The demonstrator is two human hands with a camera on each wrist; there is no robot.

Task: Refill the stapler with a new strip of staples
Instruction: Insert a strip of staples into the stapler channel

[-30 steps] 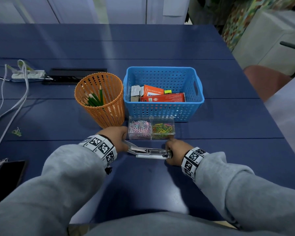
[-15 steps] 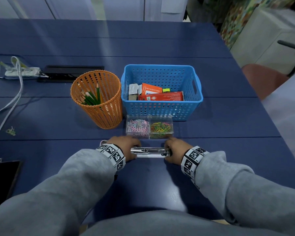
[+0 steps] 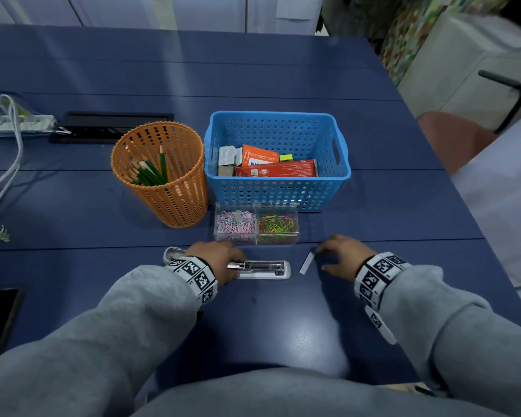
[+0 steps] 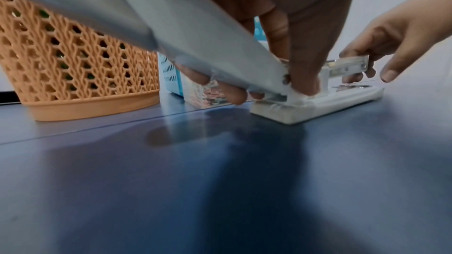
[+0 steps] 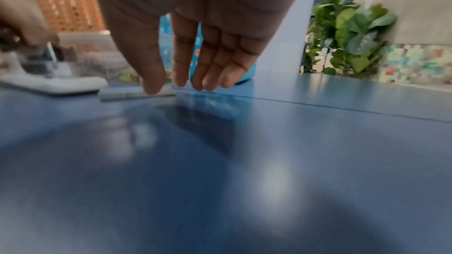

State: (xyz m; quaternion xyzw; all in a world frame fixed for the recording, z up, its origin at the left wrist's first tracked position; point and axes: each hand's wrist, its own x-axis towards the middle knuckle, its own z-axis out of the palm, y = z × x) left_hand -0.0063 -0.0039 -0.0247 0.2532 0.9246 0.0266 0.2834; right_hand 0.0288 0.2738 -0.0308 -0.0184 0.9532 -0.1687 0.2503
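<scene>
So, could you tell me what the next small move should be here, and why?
Probably the right hand should pinch the staple strip off the table. The strip lies flat beside the stapler, whose top is swung open and held by the left hand, and the right hand's fingertips sit at the strip's end.

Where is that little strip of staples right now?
In the head view the strip of staples lies flat on the blue table, right of the open stapler, at the right hand's fingertips.
</scene>
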